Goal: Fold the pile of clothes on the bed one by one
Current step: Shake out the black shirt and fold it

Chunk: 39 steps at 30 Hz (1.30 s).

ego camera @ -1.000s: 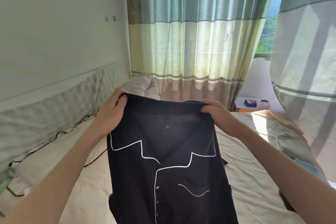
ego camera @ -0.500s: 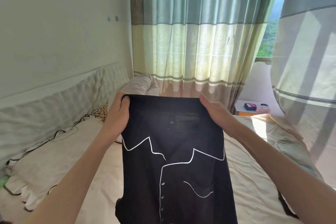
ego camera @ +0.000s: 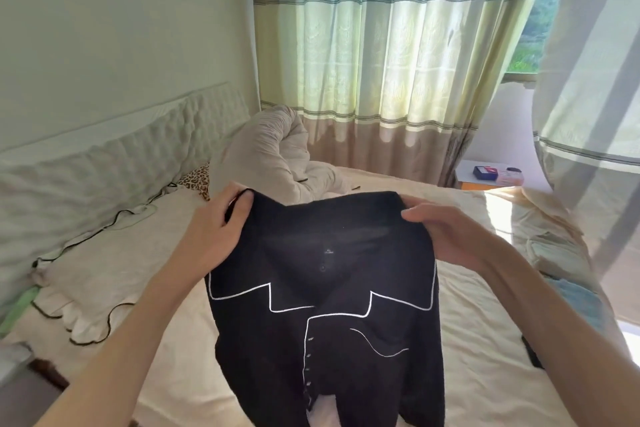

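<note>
Left hand (ego camera: 211, 229) and right hand (ego camera: 446, 236) pinch the shirt (ego camera: 322, 315) shoulders above the bed (ego camera: 485, 340); uneven lowering risks creasing.

Daylight is pouring in from the window (ego camera: 530, 38) at my upper right and glowing through the striped curtain (ego camera: 374, 55), so the room is looking bright. A glaring, washed-out patch is burning on the bed (ego camera: 485, 340) at its far right edge. The black shirt (ego camera: 329, 322) I am holding up is reading as near-featureless dark, only its white piping showing. The wide lens is bowing lines toward the edges, and the lower corners are smearing softly
</note>
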Motion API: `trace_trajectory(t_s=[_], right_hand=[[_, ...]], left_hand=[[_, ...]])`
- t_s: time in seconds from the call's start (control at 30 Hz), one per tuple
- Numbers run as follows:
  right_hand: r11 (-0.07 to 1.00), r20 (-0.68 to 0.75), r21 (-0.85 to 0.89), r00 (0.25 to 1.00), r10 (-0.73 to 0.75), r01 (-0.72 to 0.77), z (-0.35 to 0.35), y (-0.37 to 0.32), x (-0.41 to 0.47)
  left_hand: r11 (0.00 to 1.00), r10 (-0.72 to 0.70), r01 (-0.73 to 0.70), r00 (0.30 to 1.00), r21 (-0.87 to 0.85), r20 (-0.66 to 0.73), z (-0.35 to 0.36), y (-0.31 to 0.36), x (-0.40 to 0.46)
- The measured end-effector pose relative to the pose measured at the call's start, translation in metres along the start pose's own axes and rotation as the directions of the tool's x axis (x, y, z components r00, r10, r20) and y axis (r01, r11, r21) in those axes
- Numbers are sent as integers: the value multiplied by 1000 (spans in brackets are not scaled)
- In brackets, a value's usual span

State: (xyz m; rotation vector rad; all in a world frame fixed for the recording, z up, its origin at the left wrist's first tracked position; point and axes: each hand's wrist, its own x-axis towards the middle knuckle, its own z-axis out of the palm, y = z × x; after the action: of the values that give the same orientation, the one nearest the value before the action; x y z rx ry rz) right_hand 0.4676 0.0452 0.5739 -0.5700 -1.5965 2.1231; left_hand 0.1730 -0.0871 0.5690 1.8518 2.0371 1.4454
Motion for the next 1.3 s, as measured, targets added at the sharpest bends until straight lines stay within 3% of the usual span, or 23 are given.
trace_trajectory(t_s=[0.07,0.13,0.2,0.27,0.43,0.6,0.77,1.13,1.3], right_hand=[[997,76,-39,995,64,-61,2,20,-11],[979,9,-193,997,73,-70,7,37,-14],[883,-140,-468,989,-43,-28,14,47,-13],[805,-204,-593,962,-180,25,19,55,-11],[795,-268,-594,902,-338,121,39,71,-23],[795,-308,-571,844,-439,206,72,74,-67],[756,-424,-608,706,-568,243,132,63,-112],[352,-289,-935,479,-829,44,226,9,-178],[241,-264,-964,498,-826,-111,220,7,-152]], left_hand=[[996,-79,78,996,37,39,5,-8,-23],[989,-133,129,990,68,50,10,-13,-40],[983,-168,165,985,78,32,12,-14,-52],[974,-214,214,977,75,-6,12,-14,-64],[963,-252,261,961,72,-114,4,-1,-93],[988,-142,149,974,28,-175,-26,29,-117],[999,-45,45,967,-6,-250,-66,67,-145],[984,166,-138,938,113,-303,-165,122,-164],[976,156,-100,942,194,-298,-163,102,-158]])
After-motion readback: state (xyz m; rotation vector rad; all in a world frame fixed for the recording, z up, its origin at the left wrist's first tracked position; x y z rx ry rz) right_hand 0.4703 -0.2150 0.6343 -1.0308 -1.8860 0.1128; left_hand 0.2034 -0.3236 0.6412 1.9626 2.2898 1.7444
